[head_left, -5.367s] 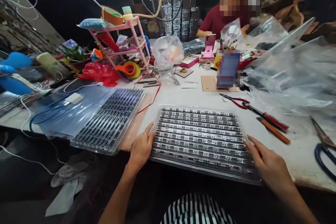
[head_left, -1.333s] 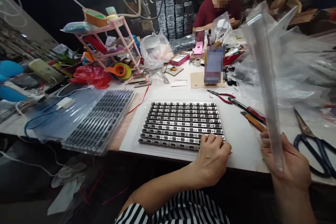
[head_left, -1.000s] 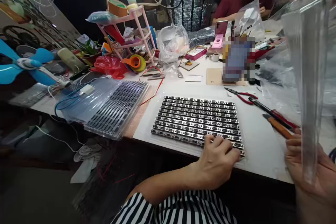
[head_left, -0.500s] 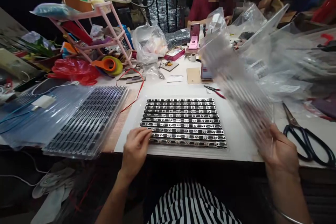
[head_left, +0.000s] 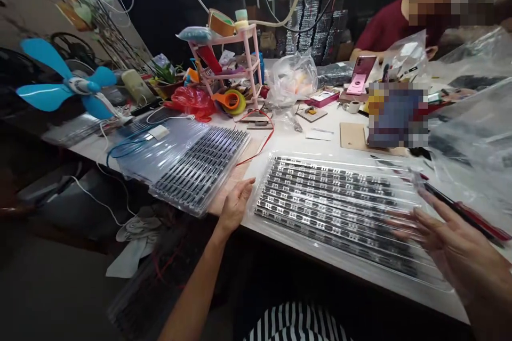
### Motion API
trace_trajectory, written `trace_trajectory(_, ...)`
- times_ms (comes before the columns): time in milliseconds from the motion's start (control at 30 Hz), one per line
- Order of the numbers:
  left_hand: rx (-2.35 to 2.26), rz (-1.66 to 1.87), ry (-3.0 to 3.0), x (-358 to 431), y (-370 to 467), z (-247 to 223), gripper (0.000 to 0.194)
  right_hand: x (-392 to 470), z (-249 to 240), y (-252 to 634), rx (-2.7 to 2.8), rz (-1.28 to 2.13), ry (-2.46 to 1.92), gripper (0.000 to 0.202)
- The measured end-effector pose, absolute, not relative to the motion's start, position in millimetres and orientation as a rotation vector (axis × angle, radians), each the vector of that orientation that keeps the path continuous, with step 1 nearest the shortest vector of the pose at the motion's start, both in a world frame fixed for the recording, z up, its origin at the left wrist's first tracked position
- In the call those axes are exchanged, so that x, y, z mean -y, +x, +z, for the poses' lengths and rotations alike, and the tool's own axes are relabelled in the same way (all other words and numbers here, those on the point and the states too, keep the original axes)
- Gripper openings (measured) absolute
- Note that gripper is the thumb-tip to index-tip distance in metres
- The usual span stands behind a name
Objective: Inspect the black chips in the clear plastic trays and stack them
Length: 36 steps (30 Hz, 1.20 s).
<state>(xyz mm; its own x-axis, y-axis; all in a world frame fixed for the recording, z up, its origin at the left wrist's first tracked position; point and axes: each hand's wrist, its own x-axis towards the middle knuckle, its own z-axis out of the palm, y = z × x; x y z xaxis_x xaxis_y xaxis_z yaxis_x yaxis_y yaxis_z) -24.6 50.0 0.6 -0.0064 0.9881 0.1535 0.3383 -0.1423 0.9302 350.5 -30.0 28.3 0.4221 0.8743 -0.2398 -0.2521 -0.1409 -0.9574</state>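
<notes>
Half a second ago your right hand held the clear plastic cover up in the air; now that cover lies over the tray of metal strips, and the view has swung left so a blue fan shows in the upper left of the frame.

Below and right of the fan, a stack of filled trays in clear plastic sits at the left-centre, hanging over the near edge of the table. Behind it stand a pink wire rack with a tape roll on top, and a red plastic bag beside an orange tape dispenser.

Your left hand is low in the centre, fingers loosely spread and open, thumb side against the left edge of the covered tray; it clamps nothing. The tray itself fills the centre to lower right, flat on the table near its front edge, strips running across in rows.

Your right hand is at the lower right, blurred, fingers spread wide apart over the right end of the cover; you cannot tell whether the fingertips press on it. Just beyond lie red-handled pliers. Crumpled clear bags fill the right side, and a co-worker in a dark red shirt sits at the upper right.
</notes>
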Motion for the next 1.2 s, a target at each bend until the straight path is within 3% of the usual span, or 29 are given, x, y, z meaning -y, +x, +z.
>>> trace_trajectory(167,-1.367,1.041,1.671,-52.6,-25.0,6.7,0.048,29.7,16.3,370.7,0.714,0.889,-1.655,0.08)
trace_trajectory(267,-1.379,0.947,1.774,-54.5,-23.3,5.9,0.05,28.5,8.2,378.8,1.136,0.454,-1.881,0.054)
trace_trajectory(333,-1.409,0.891,1.867,-56.2,-21.9,3.1,0.049,24.8,5.1,380.3,1.399,0.186,-1.919,0.047)
trace_trajectory(467,-1.387,0.829,1.972,-61.9,-19.6,-3.4,0.048,14.7,0.3,376.7,1.494,0.097,-1.953,0.039)
trace_trajectory(867,-1.373,0.792,2.267,-69.0,-16.0,-22.3,0.051,2.2,-0.7,352.9,1.903,-0.073,-2.151,0.058)
trace_trajectory(1067,-1.477,0.742,2.265,-65.5,-9.0,-14.6,0.054,-4.6,-2.5,360.2,1.952,-0.021,-2.028,0.055)
trace_trajectory(1200,-1.289,0.694,2.308,-42.6,-27.2,-1.0,0.05,12.1,-2.8,379.9,1.908,0.015,-1.874,0.048)
